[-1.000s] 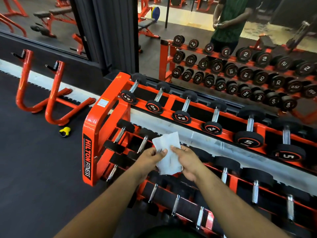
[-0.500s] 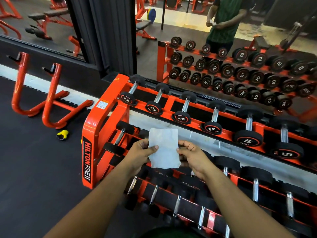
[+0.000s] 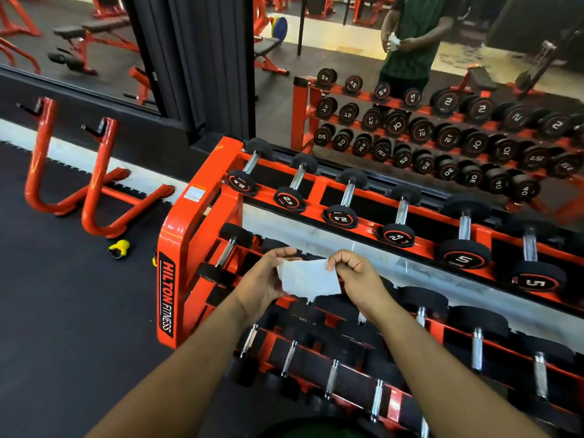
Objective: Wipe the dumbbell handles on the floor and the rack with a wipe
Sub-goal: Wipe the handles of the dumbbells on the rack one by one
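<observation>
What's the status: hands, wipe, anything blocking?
Left hand and right hand pinch the white paper wipe between them. Wipe above the orange steel dumbbell rack, touching no handle. Nothing in the way.

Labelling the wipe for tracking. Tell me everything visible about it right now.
The wipe is a thin white sheet, paper or cloth-like, roughly rectangular and wider than tall, faintly creased, with an uneven lower edge. It is held spread out in the air in front of the rack's middle tier, touching no dumbbell. The left hand pinches its left edge and the right hand pinches its upper right corner. Whether it is damp cannot be told.
</observation>
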Motion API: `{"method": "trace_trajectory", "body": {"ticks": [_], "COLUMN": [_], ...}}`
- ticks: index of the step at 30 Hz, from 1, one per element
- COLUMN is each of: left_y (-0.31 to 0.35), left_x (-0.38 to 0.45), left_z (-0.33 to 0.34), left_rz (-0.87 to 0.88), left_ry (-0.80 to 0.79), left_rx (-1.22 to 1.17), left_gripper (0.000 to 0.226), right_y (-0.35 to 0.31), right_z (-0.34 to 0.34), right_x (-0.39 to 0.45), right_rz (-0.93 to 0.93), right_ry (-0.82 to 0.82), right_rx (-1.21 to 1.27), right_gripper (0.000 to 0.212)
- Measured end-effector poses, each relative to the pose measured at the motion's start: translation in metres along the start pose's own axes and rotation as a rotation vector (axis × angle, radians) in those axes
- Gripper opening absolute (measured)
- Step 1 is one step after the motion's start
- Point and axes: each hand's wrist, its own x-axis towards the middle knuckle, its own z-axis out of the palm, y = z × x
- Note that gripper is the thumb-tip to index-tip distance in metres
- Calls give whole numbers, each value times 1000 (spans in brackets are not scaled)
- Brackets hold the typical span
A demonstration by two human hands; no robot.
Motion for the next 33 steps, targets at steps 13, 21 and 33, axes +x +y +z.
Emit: {"method": "trace_trajectory", "body": {"ticks": [13, 21, 33], "left_y": [-4, 28, -35], "left_x": [5, 23, 31], "left_z": [-15, -17, -2], "left_rz": [30, 174, -102], "left_ry": [115, -182, 25], "left_rx": [398, 967, 352], "left_gripper": [8, 12, 28], "right_y": [5, -22, 8], "right_z": [-2, 23, 31], "right_x": [-2, 8, 9], "right_rz": [-214, -197, 285], "right_ry": [48, -408, 65], "right_rx": [-388, -571, 290], "right_gripper": [42, 41, 11]}}
